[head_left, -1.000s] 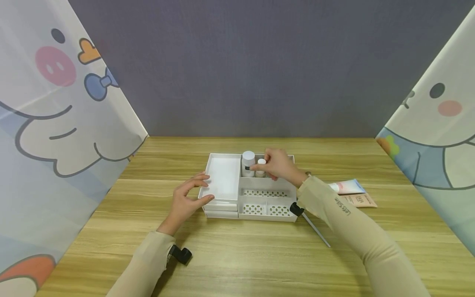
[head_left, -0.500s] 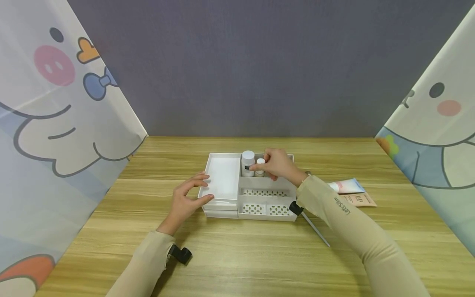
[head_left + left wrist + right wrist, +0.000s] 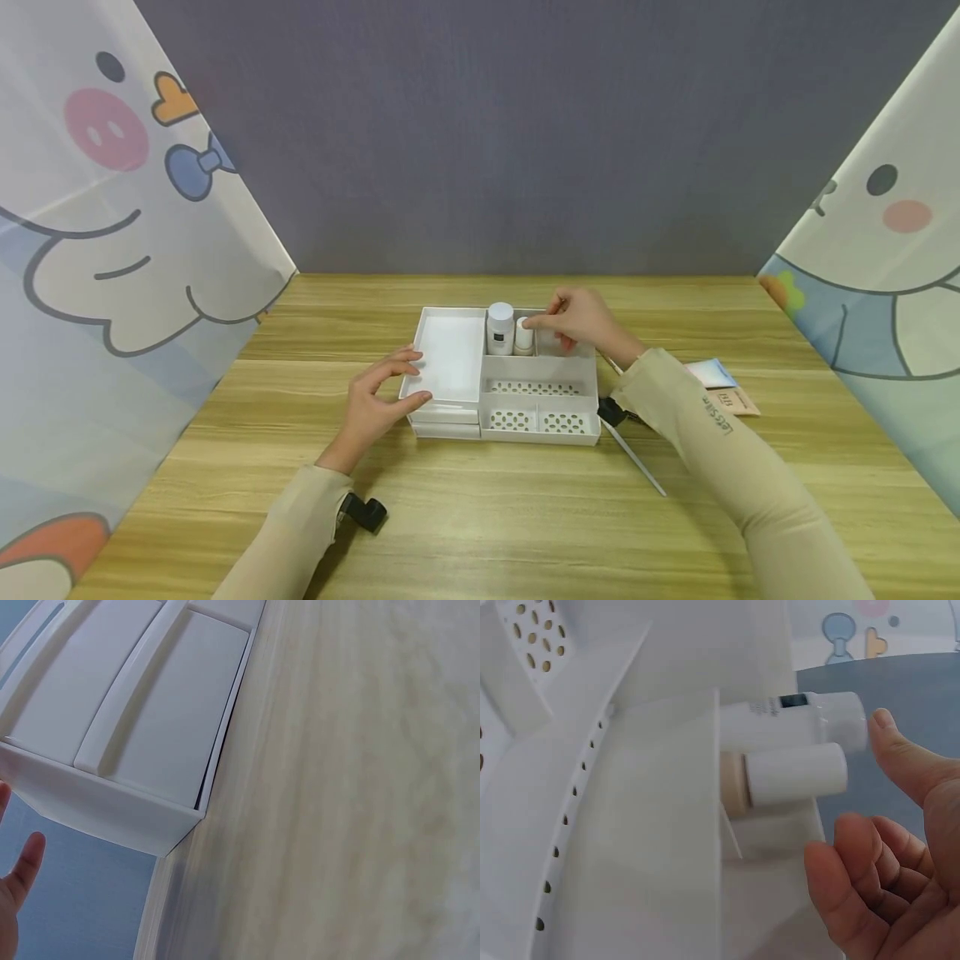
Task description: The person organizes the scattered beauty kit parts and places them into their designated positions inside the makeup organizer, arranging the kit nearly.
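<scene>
From where I stand, the left hand (image 3: 371, 408) is at the left end of a white plastic organiser box with compartments (image 3: 540, 368), its thumb and fingers spread wide apart and gripping nothing; I can't tell whether they touch the wall. In the box's back row a larger white plastic bottle with a round white cap (image 3: 500, 331) stands upright, and just to its right, in the same compartment, is a small beige-bodied bottle with a tall white cap (image 3: 523, 337). That small one matters most: its long axis is upright, and it lies to the left of the right hand (image 3: 587, 319), by far the nearer of the two. The thumb points at the cap with a gap between, and the other fingers are loosely bent, holding nothing. Half a second ago this hand sat farther left, its thumb reaching across in front of the small bottle to the larger one; now it has pulled off to the right, leaving both bottles standing, while the left hand looks unchanged.
</scene>
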Demonstrator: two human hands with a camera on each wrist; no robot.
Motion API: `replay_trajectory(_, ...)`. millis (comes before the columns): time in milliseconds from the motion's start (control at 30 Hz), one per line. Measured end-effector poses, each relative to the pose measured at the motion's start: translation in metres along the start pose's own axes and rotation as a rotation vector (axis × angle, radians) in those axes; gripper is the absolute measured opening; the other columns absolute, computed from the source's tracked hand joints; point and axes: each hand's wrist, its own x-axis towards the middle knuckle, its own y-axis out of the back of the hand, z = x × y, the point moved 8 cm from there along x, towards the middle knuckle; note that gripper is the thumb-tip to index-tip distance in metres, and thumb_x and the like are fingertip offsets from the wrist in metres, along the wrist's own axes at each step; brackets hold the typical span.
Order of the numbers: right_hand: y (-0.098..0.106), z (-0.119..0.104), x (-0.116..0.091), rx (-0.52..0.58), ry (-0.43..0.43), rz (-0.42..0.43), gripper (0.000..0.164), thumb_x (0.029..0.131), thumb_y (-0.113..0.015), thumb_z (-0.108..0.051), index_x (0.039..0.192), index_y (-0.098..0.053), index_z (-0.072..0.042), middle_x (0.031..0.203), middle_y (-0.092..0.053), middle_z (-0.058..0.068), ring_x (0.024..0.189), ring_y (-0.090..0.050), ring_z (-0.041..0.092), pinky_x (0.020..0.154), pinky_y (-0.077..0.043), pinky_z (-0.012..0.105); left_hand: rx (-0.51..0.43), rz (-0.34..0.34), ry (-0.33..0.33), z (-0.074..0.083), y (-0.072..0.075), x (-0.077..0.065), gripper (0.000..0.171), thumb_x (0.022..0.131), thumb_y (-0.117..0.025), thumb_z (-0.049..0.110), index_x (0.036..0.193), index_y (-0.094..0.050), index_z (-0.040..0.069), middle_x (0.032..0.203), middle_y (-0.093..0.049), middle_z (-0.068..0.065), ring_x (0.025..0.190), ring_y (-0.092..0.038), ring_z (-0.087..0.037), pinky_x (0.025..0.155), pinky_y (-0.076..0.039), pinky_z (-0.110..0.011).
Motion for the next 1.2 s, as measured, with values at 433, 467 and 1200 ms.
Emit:
replay_trajectory(433,0.027,0.008,-0.011,0.131,-0.003,0.003,0.041,0.083,-0.083,-0.024,0.108,-0.062,0.002,0.066,-0.064,0.016,0.044,-0.057,0.016,0.051,-0.059,0.042,-0.001,0.011,-0.023,-0.022,0.0,-0.006,0.039,0.059,-0.08,-0.026,0.09,-0.066,-0.008,0.11,-0.065,-0.033,0.121,-0.056,-0.042,0.106,-0.044,-0.026)
replay_trajectory(467,0.029,0.009,-0.012,0.135,-0.004,-0.001,0.043,0.083,-0.083,-0.023,0.109,-0.061,0.003,0.066,-0.064,0.015,0.045,-0.058,0.016,0.051,-0.059,0.042,-0.002,0.012,-0.021,-0.027,0.0,-0.007,0.039,0.059,-0.081,-0.026,0.09,-0.066,-0.006,0.11,-0.065,-0.032,0.122,-0.056,-0.041,0.106,-0.044,-0.026)
replay_trajectory(1200,0.092,0.066,-0.044,0.081,-0.057,0.016,0.046,0.09,-0.075,-0.016,0.121,-0.052,0.01,0.073,-0.066,0.0,0.06,-0.066,0.018,0.06,-0.061,0.038,-0.002,-0.01,0.014,-0.005,0.0,-0.002,0.033,0.064,-0.08,-0.022,0.09,-0.065,-0.009,0.11,-0.064,-0.034,0.119,-0.053,-0.051,0.106,-0.043,-0.025)
